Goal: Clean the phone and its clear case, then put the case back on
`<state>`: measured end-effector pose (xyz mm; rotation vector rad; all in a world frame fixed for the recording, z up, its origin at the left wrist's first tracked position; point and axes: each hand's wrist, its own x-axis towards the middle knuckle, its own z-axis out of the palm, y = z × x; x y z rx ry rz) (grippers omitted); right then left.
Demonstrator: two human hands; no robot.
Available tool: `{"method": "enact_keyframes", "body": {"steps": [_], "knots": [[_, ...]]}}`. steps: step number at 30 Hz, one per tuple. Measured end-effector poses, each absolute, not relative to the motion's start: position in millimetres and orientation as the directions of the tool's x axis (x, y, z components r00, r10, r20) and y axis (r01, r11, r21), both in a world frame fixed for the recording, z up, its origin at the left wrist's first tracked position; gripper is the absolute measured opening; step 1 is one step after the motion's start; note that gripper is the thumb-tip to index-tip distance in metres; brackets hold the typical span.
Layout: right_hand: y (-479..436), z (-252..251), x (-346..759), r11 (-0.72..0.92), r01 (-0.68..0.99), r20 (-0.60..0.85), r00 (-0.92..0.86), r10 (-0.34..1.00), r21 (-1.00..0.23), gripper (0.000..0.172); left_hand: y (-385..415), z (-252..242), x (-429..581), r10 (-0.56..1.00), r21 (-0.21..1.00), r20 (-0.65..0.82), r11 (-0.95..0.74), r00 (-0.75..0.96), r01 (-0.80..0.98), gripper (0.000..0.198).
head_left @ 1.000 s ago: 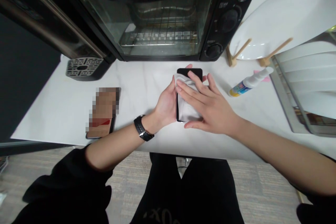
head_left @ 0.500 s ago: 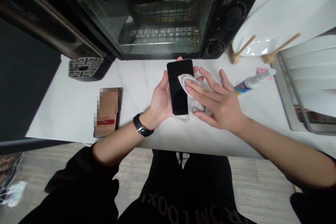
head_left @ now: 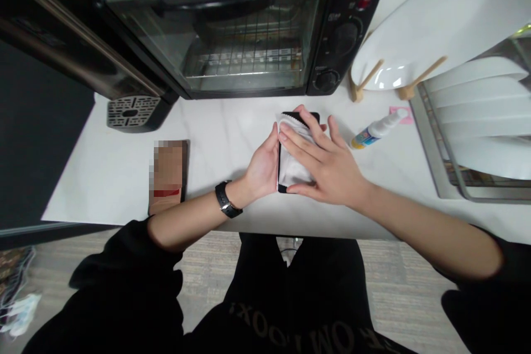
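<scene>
My left hand [head_left: 262, 168] is closed around a black smartphone [head_left: 313, 117], holding it from the left and below over the counter. A white cleaning cloth [head_left: 292, 168] with a zigzag edge lies spread across the screen and covers most of it. Pressing the cloth flat on the glass is my right hand [head_left: 338, 174], its fingers stretched over the fabric. Only the phone's top and bottom ends and its left edge show. To the right of my right hand stands a white spray bottle [head_left: 375, 131] with a blue and yellow label.
A black toaster oven [head_left: 249, 91] sits behind my hands. On the left are a machine's drip tray [head_left: 131, 113] and a second phone [head_left: 169, 177] lying on the white counter [head_left: 95, 177]. White plates [head_left: 483, 146] fill a rack at right, near a pink paper [head_left: 406, 114].
The cloth has gone from the screen's right side to across most of it, my right hand moving left over the phone. The view has shifted slightly to the right.
</scene>
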<state>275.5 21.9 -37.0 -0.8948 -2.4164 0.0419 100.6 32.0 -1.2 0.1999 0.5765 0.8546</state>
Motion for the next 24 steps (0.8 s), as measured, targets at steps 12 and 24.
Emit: {"method": "enact_keyframes", "body": {"steps": [12, 24], "knots": [[20, -31, 283, 0.943, 0.323, 0.459, -0.828, 0.322, -0.079, 0.059, 45, -2, 78, 0.805, 0.401, -0.323, 0.593, 0.498, -0.699, 0.059], [30, -32, 288, 0.695, 0.704, 0.534, -0.535, 0.655, -0.147, 0.088, 42, 2, 89, 0.779, 0.345, -0.448, 0.604, 0.439, -0.718, 0.054]]}}
